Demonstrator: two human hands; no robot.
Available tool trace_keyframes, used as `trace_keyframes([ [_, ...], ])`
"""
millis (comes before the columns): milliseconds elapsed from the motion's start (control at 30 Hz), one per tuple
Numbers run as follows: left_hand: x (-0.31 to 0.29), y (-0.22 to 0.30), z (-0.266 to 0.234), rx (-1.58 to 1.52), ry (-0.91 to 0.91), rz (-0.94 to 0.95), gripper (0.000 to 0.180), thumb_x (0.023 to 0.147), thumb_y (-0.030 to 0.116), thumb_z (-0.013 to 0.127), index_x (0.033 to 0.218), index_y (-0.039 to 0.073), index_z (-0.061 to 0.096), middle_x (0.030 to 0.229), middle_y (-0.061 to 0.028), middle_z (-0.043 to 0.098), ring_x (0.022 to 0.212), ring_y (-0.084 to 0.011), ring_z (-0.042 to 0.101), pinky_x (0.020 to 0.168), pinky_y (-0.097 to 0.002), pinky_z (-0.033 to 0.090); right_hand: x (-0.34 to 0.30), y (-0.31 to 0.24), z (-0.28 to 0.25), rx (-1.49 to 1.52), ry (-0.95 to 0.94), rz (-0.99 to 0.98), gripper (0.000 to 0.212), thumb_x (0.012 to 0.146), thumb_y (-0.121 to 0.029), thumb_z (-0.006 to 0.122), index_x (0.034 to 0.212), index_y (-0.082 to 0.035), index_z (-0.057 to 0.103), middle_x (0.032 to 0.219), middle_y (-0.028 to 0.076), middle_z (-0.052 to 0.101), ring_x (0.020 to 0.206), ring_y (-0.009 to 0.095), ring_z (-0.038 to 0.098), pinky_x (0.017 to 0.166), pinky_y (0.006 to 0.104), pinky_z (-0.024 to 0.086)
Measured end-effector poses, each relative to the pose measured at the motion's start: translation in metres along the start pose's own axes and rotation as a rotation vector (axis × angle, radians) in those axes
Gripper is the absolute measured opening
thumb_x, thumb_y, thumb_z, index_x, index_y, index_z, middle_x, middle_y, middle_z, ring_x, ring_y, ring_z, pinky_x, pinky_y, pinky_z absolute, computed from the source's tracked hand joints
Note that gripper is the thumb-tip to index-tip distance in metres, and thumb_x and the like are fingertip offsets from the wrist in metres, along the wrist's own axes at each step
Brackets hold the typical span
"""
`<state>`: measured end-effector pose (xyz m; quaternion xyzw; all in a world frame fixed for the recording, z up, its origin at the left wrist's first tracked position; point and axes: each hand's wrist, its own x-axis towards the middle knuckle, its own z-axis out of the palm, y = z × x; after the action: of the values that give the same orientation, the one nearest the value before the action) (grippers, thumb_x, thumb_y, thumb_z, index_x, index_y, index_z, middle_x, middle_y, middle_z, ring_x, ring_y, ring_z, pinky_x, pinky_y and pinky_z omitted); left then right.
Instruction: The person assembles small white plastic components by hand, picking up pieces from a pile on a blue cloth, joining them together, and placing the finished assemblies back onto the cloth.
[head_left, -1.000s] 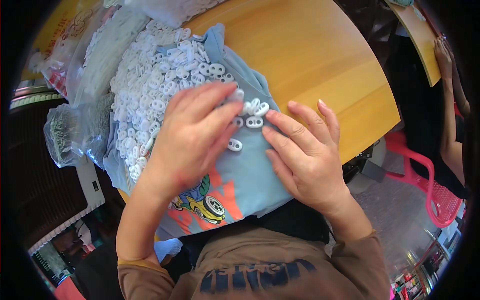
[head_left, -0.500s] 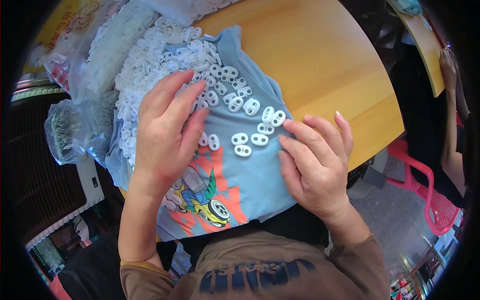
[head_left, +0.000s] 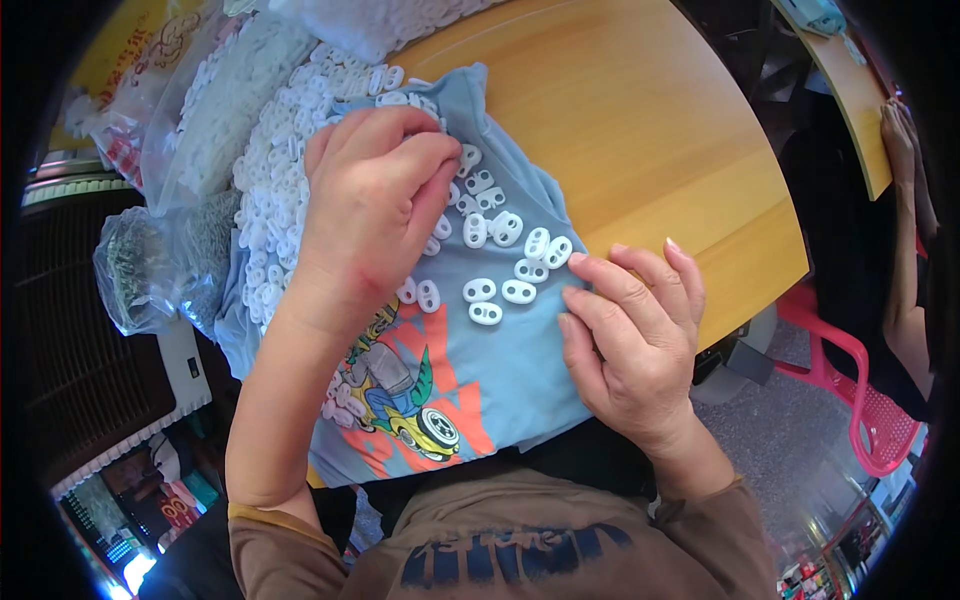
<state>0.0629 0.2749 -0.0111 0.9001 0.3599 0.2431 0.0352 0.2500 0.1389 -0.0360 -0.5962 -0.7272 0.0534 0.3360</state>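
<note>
Here's the left hand (head_left: 372, 195), thumb and forefinger drawn together at about one o'clock from the knuckles, the other fingers curled behind; whether a piece sits in that pinch, I can't tell, because the back of the hand hides it. Over to the right hand (head_left: 635, 345): fingers loosely spread and slightly bent, thumb apart, gripping nothing visible. Its forefinger tip sits right by a white two-hole piece (head_left: 558, 252) at ten o'clock, and contact is too close to call.

Five more loose pieces (head_left: 486, 313) lie out from that hand between nine and eleven o'clock, holes showing. Another scatter (head_left: 490, 198) sits at three o'clock from the left hand, partly covered by it. The big heap (head_left: 270, 180) spreads from eight to eleven o'clock of that hand, its middle blocked from view and its far pieces blurring together.

All this lies on a blue shirt (head_left: 530, 365), its printed picture partly hidden under the left wrist. The shirt's edge runs just past the right fingertips; beyond it, at twelve o'clock, bare tabletop (head_left: 630, 130) opens wide. Clear bags (head_left: 235, 110) crowd ten o'clock, cut by the dark rim.
</note>
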Motion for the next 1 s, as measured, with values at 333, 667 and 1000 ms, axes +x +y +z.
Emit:
trace_keyframes([
  [333,-0.001,0.017,-0.012,0.037,-0.086,-0.012,0.012,0.071,0.006,0.065,0.083,0.007,0.065,0.086,-0.0049,0.058,0.084,-0.023,0.054,0.081,-0.0342,0.035,-0.001,0.002,-0.001,0.027,-0.016,0.004,0.016,0.064,-0.011,0.068,0.079,-0.008,0.061,0.1,0.003,0.061,0.093,0.023,0.054,0.097,0.0441,0.03],
  [667,0.01,0.02,-0.007,0.063,-0.224,0.082,0.015,0.07,0.007,0.064,0.085,0.007,0.062,0.082,-0.0046,0.055,0.085,-0.0236,0.053,0.081,-0.0352,0.034,-0.001,0.002,-0.002,0.042,-0.016,0.008,0.015,0.065,-0.011,0.067,0.078,-0.008,0.061,0.1,0.004,0.062,0.092,0.023,0.055,0.096,0.043,0.031],
  [1000,0.009,0.015,-0.019,0.004,-0.314,0.107,0.015,0.071,0.002,0.06,0.084,0.005,0.055,0.085,-0.0057,0.055,0.081,-0.0244,0.053,0.079,-0.0331,0.036,-0.002,0.002,0.0,0.044,-0.013,-0.01,0.014,0.065,-0.011,0.067,0.077,-0.008,0.061,0.099,0.003,0.062,0.092,0.023,0.055,0.095,0.0429,0.033],
])
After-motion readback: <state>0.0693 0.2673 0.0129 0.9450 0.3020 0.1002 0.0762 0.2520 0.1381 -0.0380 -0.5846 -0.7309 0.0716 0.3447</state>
